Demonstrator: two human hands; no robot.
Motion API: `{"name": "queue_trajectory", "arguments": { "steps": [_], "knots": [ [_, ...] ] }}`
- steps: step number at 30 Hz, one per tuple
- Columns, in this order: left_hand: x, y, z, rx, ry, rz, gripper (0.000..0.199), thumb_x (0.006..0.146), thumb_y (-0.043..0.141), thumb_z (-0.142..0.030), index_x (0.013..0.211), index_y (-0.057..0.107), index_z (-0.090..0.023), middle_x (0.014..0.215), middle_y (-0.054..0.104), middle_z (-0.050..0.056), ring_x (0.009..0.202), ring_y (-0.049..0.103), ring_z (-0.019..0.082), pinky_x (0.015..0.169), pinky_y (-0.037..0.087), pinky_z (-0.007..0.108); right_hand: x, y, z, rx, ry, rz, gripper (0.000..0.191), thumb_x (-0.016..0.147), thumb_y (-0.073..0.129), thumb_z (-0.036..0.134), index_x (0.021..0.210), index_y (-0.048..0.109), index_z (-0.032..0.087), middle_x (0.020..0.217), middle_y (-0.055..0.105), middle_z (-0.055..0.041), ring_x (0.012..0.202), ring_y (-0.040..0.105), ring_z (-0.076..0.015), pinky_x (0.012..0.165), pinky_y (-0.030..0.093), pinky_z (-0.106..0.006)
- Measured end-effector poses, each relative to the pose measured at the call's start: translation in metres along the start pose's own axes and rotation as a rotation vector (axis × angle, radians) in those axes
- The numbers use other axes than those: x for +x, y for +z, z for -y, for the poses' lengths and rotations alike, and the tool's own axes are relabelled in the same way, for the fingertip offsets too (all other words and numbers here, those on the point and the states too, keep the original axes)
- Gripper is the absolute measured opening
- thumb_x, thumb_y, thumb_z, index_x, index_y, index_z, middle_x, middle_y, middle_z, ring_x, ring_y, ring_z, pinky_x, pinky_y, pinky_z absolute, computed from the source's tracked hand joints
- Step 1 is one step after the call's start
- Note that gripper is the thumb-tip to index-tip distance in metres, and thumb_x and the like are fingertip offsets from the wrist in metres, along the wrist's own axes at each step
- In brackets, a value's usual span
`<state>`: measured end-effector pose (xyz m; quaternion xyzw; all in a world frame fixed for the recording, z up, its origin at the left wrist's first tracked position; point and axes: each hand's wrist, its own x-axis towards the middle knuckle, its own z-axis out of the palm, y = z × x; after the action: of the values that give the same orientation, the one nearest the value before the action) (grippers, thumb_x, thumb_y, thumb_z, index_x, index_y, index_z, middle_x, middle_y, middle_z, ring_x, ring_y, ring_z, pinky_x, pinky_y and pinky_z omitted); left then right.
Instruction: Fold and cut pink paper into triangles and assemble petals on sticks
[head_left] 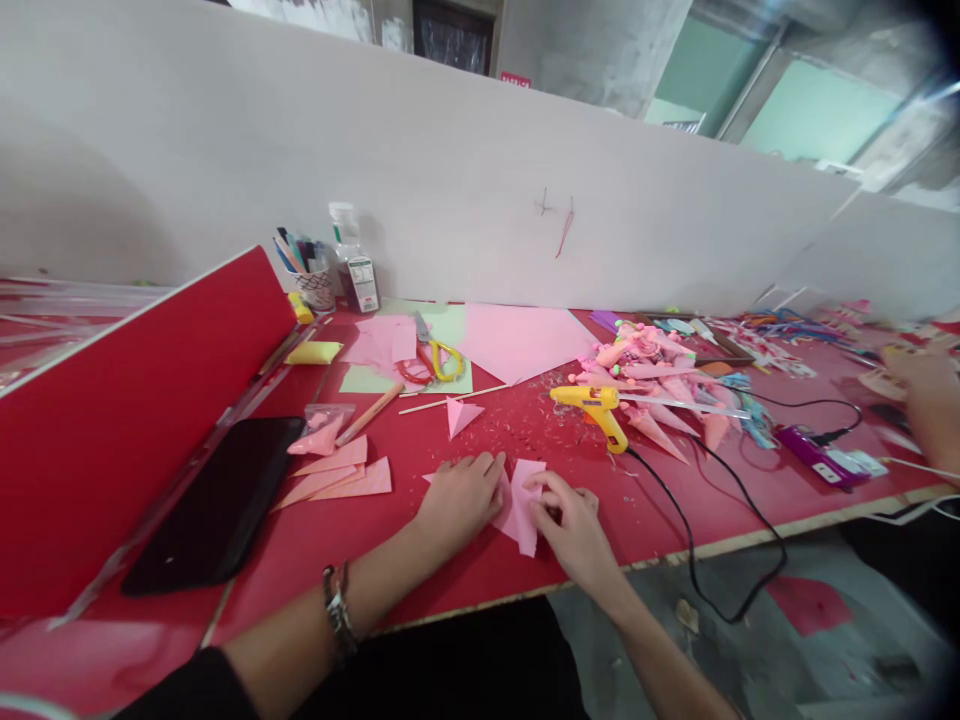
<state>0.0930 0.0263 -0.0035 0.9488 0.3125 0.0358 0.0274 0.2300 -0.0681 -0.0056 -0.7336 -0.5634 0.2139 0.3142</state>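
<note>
A folded piece of pink paper [527, 510] lies on the red table [480, 590] near its front edge. My left hand [463, 500] presses on the paper's left part, fingers together. On the right, my right hand [568, 515] holds the paper's right edge with bent fingers. Just beyond my hands is a small folded pink paper piece [462, 417]. A yellow glue gun [592, 408] rests to the upper right, and a pile of pink paper cones [660, 375] lies behind it.
A black phone [217, 505] and peach paper strips [352, 480] are at the left. Scissors [442, 360] lie on paper sheets behind. A bottle [358, 270] and pen cup [311, 287] stand by the wall. Another person's arm [926, 400] is at the far right, near a purple power strip [817, 458].
</note>
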Motion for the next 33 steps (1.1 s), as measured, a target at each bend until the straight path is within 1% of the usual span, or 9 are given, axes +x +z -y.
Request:
{"name": "queue_trajectory", "arguments": {
  "steps": [4, 13, 18, 20, 23, 26, 28, 30, 33],
  "knots": [
    [0.001, -0.001, -0.001, 0.004, -0.008, 0.022, 0.042, 0.084, 0.039, -0.023, 0.125, 0.04, -0.014, 0.097, 0.057, 0.009, 0.087, 0.056, 0.022, 0.068, 0.044, 0.032, -0.006, -0.003, -0.005, -0.105, 0.004, -0.039, 0.018, 0.08, 0.039, 0.023, 0.083, 0.057, 0.023, 0.056, 0.058, 0.0052, 0.058, 0.055, -0.0147, 0.081, 0.027, -0.036],
    [0.0, -0.001, -0.002, -0.003, -0.013, 0.0, 0.042, 0.085, 0.038, -0.024, 0.126, 0.04, -0.014, 0.097, 0.057, 0.009, 0.088, 0.056, 0.022, 0.069, 0.043, 0.033, -0.027, -0.02, -0.015, -0.226, -0.005, -0.005, 0.019, 0.076, 0.04, 0.016, 0.075, 0.059, 0.022, 0.057, 0.059, 0.0048, 0.055, 0.055, -0.0135, 0.087, 0.025, -0.039],
    [0.001, 0.002, -0.004, 0.0, -0.013, -0.011, 0.041, 0.085, 0.037, -0.022, 0.125, 0.042, -0.014, 0.096, 0.058, 0.009, 0.087, 0.056, 0.022, 0.067, 0.042, 0.033, -0.03, -0.04, -0.015, -0.226, -0.026, 0.051, 0.018, 0.074, 0.041, 0.015, 0.072, 0.058, 0.021, 0.059, 0.059, 0.0016, 0.059, 0.055, -0.0159, 0.07, 0.036, -0.031],
    [0.0, 0.003, -0.004, -0.004, -0.012, -0.022, 0.041, 0.085, 0.037, -0.022, 0.125, 0.042, -0.014, 0.097, 0.058, 0.009, 0.087, 0.056, 0.023, 0.068, 0.042, 0.033, -0.028, -0.049, -0.01, -0.206, -0.032, 0.012, 0.018, 0.075, 0.041, 0.017, 0.072, 0.059, 0.021, 0.064, 0.061, -0.0003, 0.063, 0.055, -0.0172, 0.064, 0.038, -0.028],
    [-0.002, 0.0, -0.003, -0.039, -0.013, -0.035, 0.041, 0.084, 0.039, -0.022, 0.124, 0.044, -0.015, 0.1, 0.058, 0.009, 0.089, 0.055, 0.023, 0.07, 0.042, 0.034, -0.023, -0.058, -0.001, -0.134, -0.099, -0.061, 0.018, 0.078, 0.041, 0.02, 0.075, 0.059, 0.021, 0.072, 0.063, -0.0018, 0.071, 0.056, -0.0179, 0.065, 0.039, -0.027],
    [-0.003, -0.011, -0.001, -0.204, -0.012, -0.097, 0.033, 0.083, 0.042, -0.023, 0.114, 0.052, -0.019, 0.099, 0.06, 0.006, 0.093, 0.054, 0.022, 0.077, 0.039, 0.035, -0.016, -0.056, 0.009, 0.002, -0.202, -0.099, 0.018, 0.082, 0.04, 0.022, 0.078, 0.058, 0.02, 0.078, 0.063, -0.0023, 0.075, 0.057, -0.0166, 0.068, 0.041, -0.025],
    [-0.003, -0.02, 0.0, -0.428, -0.008, -0.165, 0.027, 0.086, 0.038, -0.026, 0.106, 0.056, -0.021, 0.094, 0.062, 0.003, 0.092, 0.054, 0.019, 0.081, 0.037, 0.033, -0.009, -0.048, 0.013, 0.098, -0.24, -0.121, 0.018, 0.083, 0.04, 0.022, 0.079, 0.058, 0.019, 0.078, 0.063, -0.0026, 0.075, 0.057, -0.0156, 0.068, 0.042, -0.023],
    [-0.003, -0.026, 0.001, -0.693, 0.01, -0.182, 0.029, 0.089, 0.032, -0.029, 0.098, 0.058, -0.02, 0.087, 0.063, 0.001, 0.083, 0.055, 0.015, 0.077, 0.039, 0.028, -0.002, -0.038, 0.016, 0.171, -0.255, -0.157, 0.017, 0.083, 0.041, 0.021, 0.08, 0.058, 0.019, 0.078, 0.063, -0.003, 0.075, 0.058, -0.0153, 0.067, 0.043, -0.023],
    [-0.002, -0.029, 0.003, -0.94, 0.031, -0.114, 0.029, 0.086, 0.038, -0.034, 0.079, 0.059, -0.015, 0.072, 0.061, -0.001, 0.069, 0.053, 0.012, 0.064, 0.04, 0.021, 0.009, -0.024, 0.018, 0.229, -0.27, -0.185, 0.016, 0.082, 0.041, 0.019, 0.079, 0.057, 0.018, 0.079, 0.063, -0.0037, 0.074, 0.058, -0.0153, 0.067, 0.043, -0.022]
  ]
}}
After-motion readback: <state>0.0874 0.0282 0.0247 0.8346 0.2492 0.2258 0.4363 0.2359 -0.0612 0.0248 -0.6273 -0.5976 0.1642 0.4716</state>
